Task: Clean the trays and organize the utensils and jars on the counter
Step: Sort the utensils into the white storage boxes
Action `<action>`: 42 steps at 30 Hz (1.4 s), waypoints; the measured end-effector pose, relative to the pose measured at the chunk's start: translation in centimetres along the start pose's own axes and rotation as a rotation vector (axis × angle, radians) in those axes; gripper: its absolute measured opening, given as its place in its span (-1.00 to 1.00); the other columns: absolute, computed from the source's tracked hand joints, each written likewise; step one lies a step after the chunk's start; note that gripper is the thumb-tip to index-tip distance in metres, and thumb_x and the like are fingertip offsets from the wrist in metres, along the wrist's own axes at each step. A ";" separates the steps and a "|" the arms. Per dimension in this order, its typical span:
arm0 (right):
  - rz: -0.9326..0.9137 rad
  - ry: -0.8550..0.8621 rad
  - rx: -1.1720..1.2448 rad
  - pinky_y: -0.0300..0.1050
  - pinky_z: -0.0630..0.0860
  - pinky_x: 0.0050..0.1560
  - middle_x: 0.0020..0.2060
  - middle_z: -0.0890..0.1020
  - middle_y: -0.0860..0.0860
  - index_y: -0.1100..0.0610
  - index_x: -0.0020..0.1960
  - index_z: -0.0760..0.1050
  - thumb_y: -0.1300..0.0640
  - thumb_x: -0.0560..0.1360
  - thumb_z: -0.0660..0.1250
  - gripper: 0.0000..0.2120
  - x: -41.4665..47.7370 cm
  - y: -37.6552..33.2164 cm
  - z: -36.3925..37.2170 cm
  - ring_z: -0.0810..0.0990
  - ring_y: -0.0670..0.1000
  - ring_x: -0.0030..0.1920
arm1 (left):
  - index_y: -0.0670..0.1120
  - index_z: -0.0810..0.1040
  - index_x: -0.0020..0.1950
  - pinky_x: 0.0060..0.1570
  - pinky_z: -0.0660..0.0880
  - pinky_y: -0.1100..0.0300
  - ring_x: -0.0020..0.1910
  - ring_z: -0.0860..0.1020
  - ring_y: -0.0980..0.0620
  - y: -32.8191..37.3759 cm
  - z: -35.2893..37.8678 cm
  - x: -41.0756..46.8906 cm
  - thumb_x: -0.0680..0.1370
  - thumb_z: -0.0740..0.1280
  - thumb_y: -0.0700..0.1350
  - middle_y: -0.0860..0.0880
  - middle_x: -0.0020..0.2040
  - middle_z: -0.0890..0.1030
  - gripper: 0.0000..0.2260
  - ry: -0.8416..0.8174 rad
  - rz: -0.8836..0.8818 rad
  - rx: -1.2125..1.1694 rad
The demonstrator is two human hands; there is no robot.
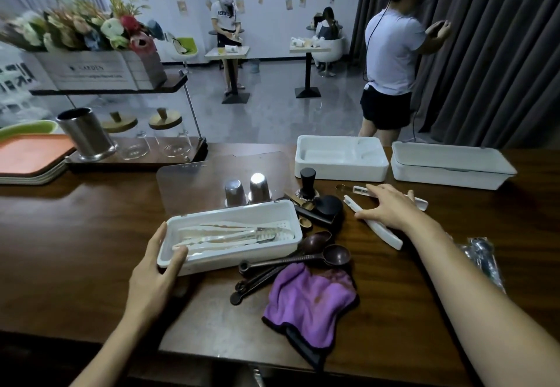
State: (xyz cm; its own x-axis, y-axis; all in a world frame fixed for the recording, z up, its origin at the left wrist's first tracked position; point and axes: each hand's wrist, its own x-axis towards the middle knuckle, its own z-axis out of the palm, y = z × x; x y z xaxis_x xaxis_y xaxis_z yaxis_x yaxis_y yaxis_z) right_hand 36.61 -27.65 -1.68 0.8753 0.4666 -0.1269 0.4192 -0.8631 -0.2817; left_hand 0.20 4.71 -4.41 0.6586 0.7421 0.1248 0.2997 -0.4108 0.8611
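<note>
Partly hidden under the right hand [391, 208], white tongs [391, 239] lie on the counter [91, 235], with the fingers spread flat over them. Pale utensils [218, 236] in the white tray [242, 258] overlap, so their number is unclear. Two steel cups [235, 193] stand behind it, and two glass jars [171, 141] sit far left. The left hand [157, 268] grips the tray's near-left corner, thumb over the rim.

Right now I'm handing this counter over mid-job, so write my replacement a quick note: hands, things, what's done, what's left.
Left hand grips the left end of the white tray, tongs already inside.
Right hand rests open on loose white tongs on the counter.
Brown measuring spoons, tamper and purple cloth lie beside the tray, unsorted.
Two glass jars stand back left.
Left: sort those.
</note>
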 end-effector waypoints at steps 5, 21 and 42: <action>0.006 0.010 0.028 0.35 0.04 0.51 0.49 0.34 0.09 -0.02 0.58 0.22 -0.26 0.43 0.43 -0.18 -0.5 -0.7 -0.4 0.32 0.16 0.49 | 0.46 0.24 0.46 0.22 0.39 0.07 0.25 0.45 0.12 0.4 0.2 -0.4 0.39 0.25 0.46 0.24 0.31 0.46 -0.37 0.013 -0.002 -0.005; -0.126 0.176 0.226 0.08 0.46 0.20 0.31 0.58 0.01 -0.06 0.49 0.38 -0.09 0.50 0.46 -0.39 -4.8 -7.0 -6.9 0.52 0.11 0.27 | 0.54 0.27 0.38 0.16 0.42 0.17 0.19 0.50 0.22 0.8 0.4 -0.7 0.37 0.30 0.48 0.57 0.11 0.44 -0.42 0.061 0.012 -0.014; -0.670 -0.175 0.136 -0.11 0.35 0.31 0.37 0.53 -0.08 -0.04 0.43 0.47 0.05 0.54 0.41 -0.53 -6.4 -27.6 2.9 0.46 0.00 0.38 | 0.43 0.28 0.49 0.08 0.33 0.53 0.12 0.46 0.50 0.1 0.1 -0.2 0.38 0.32 0.51 0.55 0.12 0.46 -0.31 0.072 0.007 0.003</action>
State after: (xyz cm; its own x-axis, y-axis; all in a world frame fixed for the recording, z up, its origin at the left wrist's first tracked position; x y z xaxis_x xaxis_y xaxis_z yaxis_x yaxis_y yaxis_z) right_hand 18.79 -6.26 4.14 0.3832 0.9231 -0.0325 0.8104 -0.3529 -0.4676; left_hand 0.20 4.45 -4.40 0.6095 0.7752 0.1659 0.2976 -0.4177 0.8585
